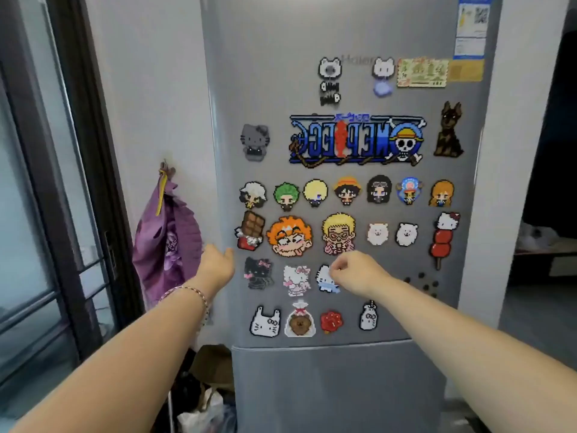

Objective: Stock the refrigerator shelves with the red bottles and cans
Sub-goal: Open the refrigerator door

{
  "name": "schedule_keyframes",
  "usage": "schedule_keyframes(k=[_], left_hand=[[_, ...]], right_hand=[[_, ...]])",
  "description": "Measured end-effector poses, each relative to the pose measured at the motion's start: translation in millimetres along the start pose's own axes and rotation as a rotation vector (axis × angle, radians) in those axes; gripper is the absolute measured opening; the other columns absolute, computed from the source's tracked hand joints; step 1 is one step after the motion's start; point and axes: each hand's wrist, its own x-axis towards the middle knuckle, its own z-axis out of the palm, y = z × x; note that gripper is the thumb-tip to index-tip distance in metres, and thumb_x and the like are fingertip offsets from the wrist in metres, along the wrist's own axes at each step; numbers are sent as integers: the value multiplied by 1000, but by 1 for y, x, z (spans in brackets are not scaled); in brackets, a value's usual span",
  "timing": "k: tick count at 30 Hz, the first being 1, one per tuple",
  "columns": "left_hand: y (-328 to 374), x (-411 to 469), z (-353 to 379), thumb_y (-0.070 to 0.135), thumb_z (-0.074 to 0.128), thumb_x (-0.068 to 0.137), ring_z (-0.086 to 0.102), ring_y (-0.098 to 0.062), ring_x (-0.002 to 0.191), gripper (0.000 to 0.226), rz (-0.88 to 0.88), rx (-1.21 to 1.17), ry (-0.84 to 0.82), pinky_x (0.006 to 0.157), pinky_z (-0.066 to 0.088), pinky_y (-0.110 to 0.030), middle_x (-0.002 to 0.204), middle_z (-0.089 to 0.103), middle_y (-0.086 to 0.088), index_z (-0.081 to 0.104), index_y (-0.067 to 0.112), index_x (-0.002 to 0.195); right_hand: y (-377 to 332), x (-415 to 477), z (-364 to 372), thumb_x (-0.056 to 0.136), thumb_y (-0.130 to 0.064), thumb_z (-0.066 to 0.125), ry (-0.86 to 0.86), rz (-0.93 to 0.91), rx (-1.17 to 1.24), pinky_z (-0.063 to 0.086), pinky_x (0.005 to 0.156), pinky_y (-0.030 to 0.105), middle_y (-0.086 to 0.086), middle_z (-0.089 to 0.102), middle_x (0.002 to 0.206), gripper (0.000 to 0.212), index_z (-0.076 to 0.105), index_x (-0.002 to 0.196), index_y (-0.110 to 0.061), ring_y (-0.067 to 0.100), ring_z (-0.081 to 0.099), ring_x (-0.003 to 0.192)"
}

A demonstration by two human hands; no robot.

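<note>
reaching out at the closed refrigerator (pixel 343 385) straight ahead, the left hand (pixel 218 260) is spread, fingertips at the upper door's left edge. the right hand (pixel 356 273) has its fingers curled by a white-and-blue magnet (pixel 324 281); whether it pinches it, cannot tell. a purple bag (pixel 168 242) hangs on the left wall.

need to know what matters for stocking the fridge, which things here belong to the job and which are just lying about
Job: refrigerator door, closed; left hand by its left edge; right hand in front of it.
Lying about: magnets; purple bag on the wall; bags on floor.
</note>
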Motion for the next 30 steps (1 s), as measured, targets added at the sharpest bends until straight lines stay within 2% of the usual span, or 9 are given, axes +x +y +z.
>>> schedule_keyframes(k=[3, 9, 13, 16, 19, 24, 27, 30], left_hand=[[4, 34, 4, 20, 35, 101, 36, -36, 131, 47, 78, -57, -2, 107, 27, -38, 144, 35, -23, 28, -5, 139], [3, 62, 18, 24, 34, 101, 47, -35, 119, 41, 46, -150, -33, 94, 36, -35, 130, 49, -23, 42, -6, 127], [3, 61, 11, 27, 33, 101, 42, -36, 126, 45, 65, -93, -71, 100, 33, -36, 139, 43, -22, 37, -5, 134], [5, 52, 7, 23, 33, 101, 42, -37, 125, 43, 72, -92, -55, 99, 32, -36, 137, 43, -25, 38, -7, 131], [1, 31, 3, 24, 36, 101, 47, -37, 117, 39, 99, -107, -2, 93, 35, -38, 128, 49, -27, 42, -7, 123], [-3, -30, -16, 29, 45, 97, 50, -34, 113, 42, 161, -94, 39, 91, 37, -36, 125, 52, -22, 44, -4, 123], [6, -96, -27, 33, 52, 94, 53, -28, 99, 41, 194, -96, 74, 82, 39, -34, 109, 57, -14, 48, -1, 117], [19, -146, -32, 34, 59, 89, 44, -20, 74, 30, 243, -83, 99, 62, 34, -31, 77, 48, -4, 47, 7, 91]], right_hand=[[-9, 21, 8, 91, -14, 47, 19, 17, -21, 48, 88, 38, 17, 66, 113, 28, 65, 105, 2, 31, 58, 109], [-11, 29, 19, 93, -17, 47, 3, 62, -54, 47, 77, 31, 9, 65, 109, 25, 66, 104, -6, 25, 61, 95], [-9, 21, 20, 92, -21, 47, 12, 61, -60, 50, 80, 34, 6, 65, 106, 23, 65, 102, -11, 25, 62, 95], [-7, 5, 18, 92, -21, 46, -11, 31, -117, 50, 84, 35, 1, 62, 108, 21, 63, 104, -16, 22, 60, 97], [-3, -11, 11, 91, -20, 45, -6, -6, -145, 51, 81, 34, 0, 60, 104, 21, 61, 104, -19, 21, 60, 95], [9, -51, -6, 92, -21, 44, 21, -92, -157, 51, 82, 33, -1, 61, 113, 23, 60, 109, -19, 21, 59, 97], [22, -97, -18, 92, -22, 45, 51, -171, -153, 51, 79, 34, -1, 63, 111, 21, 61, 106, -21, 21, 61, 94], [24, -126, -23, 93, -22, 46, 147, -267, -129, 50, 83, 35, -1, 63, 110, 21, 61, 108, -20, 20, 59, 99]])
